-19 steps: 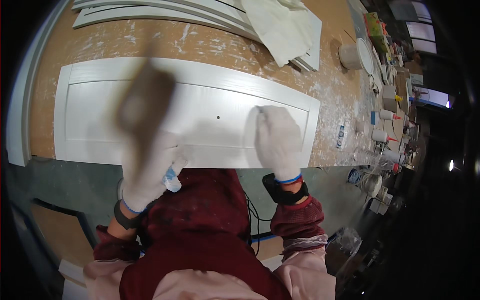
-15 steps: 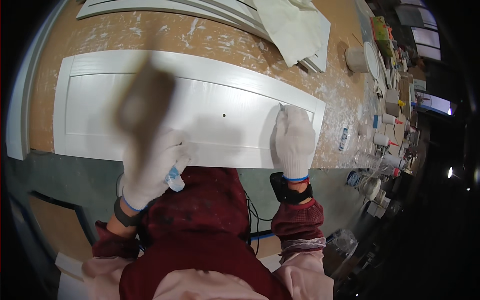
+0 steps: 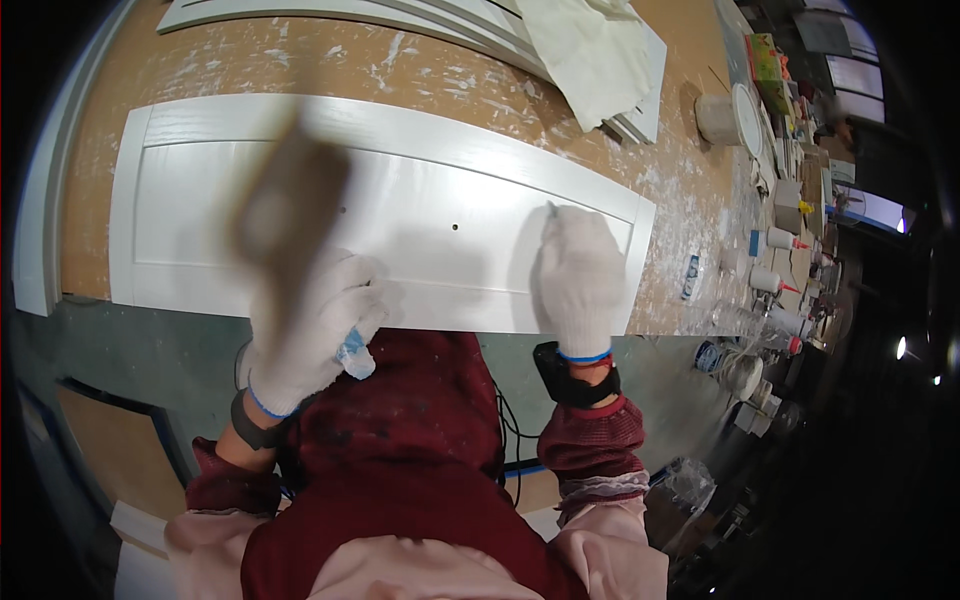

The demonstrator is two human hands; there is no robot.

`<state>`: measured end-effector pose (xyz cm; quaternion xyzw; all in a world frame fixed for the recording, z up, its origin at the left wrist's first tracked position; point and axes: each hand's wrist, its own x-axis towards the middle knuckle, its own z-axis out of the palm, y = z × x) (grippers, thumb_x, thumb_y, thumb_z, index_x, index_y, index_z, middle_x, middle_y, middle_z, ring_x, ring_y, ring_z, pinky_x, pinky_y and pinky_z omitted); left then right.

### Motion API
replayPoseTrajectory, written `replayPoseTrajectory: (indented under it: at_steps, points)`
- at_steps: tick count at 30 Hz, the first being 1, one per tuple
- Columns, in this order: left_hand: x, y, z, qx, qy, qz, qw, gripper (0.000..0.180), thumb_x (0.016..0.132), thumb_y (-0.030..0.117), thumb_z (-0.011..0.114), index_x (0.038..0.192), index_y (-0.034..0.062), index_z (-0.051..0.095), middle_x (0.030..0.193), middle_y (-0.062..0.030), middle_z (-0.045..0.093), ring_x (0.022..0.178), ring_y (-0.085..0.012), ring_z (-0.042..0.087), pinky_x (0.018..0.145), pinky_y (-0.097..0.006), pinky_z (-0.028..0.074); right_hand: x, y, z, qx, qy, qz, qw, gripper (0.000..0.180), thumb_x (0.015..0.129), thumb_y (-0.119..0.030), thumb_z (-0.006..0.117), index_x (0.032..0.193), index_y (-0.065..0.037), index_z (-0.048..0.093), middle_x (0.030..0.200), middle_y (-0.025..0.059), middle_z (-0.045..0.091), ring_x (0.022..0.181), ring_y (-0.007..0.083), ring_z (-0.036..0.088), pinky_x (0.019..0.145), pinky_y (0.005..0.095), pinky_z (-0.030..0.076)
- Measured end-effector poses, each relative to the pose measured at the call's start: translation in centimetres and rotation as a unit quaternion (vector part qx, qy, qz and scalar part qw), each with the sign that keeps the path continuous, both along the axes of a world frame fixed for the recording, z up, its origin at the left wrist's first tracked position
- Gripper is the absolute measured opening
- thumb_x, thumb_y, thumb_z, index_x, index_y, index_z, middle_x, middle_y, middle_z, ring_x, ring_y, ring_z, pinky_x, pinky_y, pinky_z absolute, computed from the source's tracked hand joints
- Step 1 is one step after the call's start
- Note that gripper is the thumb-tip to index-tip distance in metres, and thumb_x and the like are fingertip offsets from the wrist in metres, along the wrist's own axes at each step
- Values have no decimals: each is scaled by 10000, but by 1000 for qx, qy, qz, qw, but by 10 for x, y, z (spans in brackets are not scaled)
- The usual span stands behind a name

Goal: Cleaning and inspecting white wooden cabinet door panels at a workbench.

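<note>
- One long white panel [image 3: 500, 205] lies across the middle of the frame on a paint-streaked table [image 3: 430, 90].
- Left of centre, the left hand [image 3: 325, 320], gloved and partly behind a dark blur, grasps a blue-and-white plastic thing [image 3: 356, 357] at the panel's near edge.
- Right of centre, the gloved right hand [image 3: 582, 275] is curled over the panel; I cannot tell what it grips.
- Upper right: a pale cloth [image 3: 590, 60] and a white bucket [image 3: 718, 118].

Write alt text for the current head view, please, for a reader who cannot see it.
A white-gloved right hand is at the right part of a white panel; the left hand, also gloved, is at its near edge, holding something pale blue. Beyond, cream cloth lies on stacked boards.
</note>
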<state>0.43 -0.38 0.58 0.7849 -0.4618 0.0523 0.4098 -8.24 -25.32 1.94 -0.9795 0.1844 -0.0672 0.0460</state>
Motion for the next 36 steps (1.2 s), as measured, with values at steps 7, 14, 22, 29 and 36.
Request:
replayPoseTrajectory:
  at_steps: [7,14,22,29,36]
  points:
    - [2,7,-7,42,12,9,999,251,608,70,737,823,74,607,905,-61,642,832,-288,631,700,-388,487,17,33,11,116,180,145,966,158,789,-215,604,917,-128,638,775,90,601,771,300,603,660,428,489]
    - [3,3,4,74,24,4,997,241,630,71,743,841,73,627,897,-57,640,836,-286,621,719,-397,489,-41,-8,23,167,48,63,983,207,851,-195,638,1037,-107,664,857,87,651,810,300,609,708,417,487]
    - [0,1,-1,75,14,15,997,237,667,82,740,859,73,602,886,-66,633,813,-294,619,700,-406,495,-44,-34,14,117,-47,36,991,255,809,-91,667,1064,-89,674,843,110,655,772,317,616,665,408,501]
    - [3,0,1,88,20,0,996,310,641,65,764,858,71,542,891,-76,617,776,-300,611,667,-408,500,-12,-46,10,115,12,70,991,265,772,-63,653,1033,-99,676,748,89,630,714,293,605,628,404,479]
    - [4,-3,-2,84,26,0,996,341,616,2,774,857,68,543,899,-75,616,768,-274,609,635,-375,509,2,-46,10,45,65,84,993,212,752,-112,598,957,-132,644,696,28,578,697,244,597,652,378,480]
